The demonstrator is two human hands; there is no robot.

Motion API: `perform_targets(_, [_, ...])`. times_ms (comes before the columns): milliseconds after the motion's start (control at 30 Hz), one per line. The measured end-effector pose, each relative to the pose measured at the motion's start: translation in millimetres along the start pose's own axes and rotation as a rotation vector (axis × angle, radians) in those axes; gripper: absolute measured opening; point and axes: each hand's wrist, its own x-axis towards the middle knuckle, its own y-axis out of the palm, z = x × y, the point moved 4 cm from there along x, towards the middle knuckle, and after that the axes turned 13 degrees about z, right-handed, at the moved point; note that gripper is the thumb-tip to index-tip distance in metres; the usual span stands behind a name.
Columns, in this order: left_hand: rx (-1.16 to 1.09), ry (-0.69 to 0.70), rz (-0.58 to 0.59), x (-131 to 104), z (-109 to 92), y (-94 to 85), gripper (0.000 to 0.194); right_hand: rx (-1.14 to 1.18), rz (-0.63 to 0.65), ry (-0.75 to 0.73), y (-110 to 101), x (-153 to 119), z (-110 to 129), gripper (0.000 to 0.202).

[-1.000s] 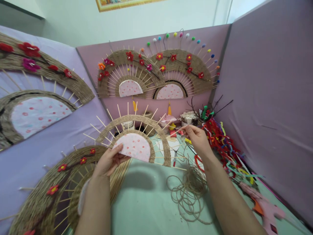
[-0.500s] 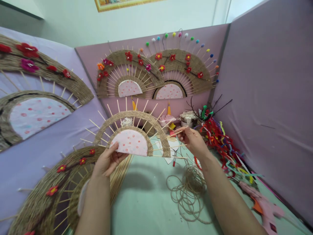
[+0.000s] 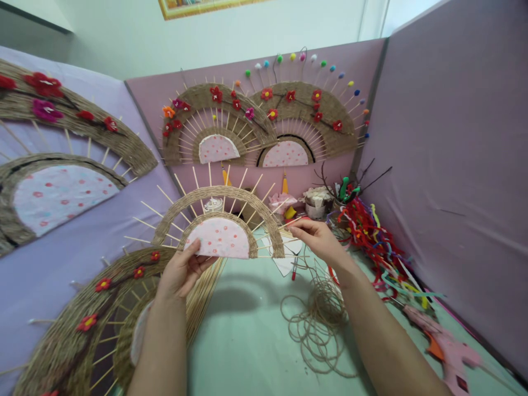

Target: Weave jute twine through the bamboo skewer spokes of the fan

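- Left hand (image 3: 181, 274): we see the thumb laid over the front, and the other fingers curled beneath the straight lower edge, of a half-round fan of pale wooden sticks, brown twine bands and a white half-disc dotted pinkish red (image 3: 223, 236).
- Right hand (image 3: 317, 236): we find thumb and fingertips pressed together among the stick ends at the fan's right side; whether they pinch a stick or a strand, we cannot tell.
- Key relation: we note the fan raised between both hands, above and right of the left, leftward of the right. Its long axis, the straight edge, runs side to side, nearly level. The left hand is nearer its middle; the right reaches only the outer rays.
- Foreground: we place a pink plastic glue gun with an orange trigger (image 3: 447, 341) right of the right forearm, and a large brown woven fan with red felt-like flowers (image 3: 61, 324) at lower left.
- Pale green tabletop (image 3: 247, 352): we observe a loose brown twine tangle (image 3: 328, 302) below the right hand, and a bundle of thin tan sticks (image 3: 204, 297) beside the left forearm.
- Background: we see a heap of mostly red fuzzy strips (image 3: 371, 236) and, against the mauve panel, a brown woven fan tipped with coloured pompoms (image 3: 338, 104).
- Lettering: we can read no brand, label or writing; the glue gun's dark patch is too small to decipher.
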Motion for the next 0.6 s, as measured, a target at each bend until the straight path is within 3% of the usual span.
perform_targets(600, [0.017,0.025,-0.014,2.0,0.8,-4.4,0.019,-0.292,-0.072,-0.095,-5.8,-1.1,2.6,0.022])
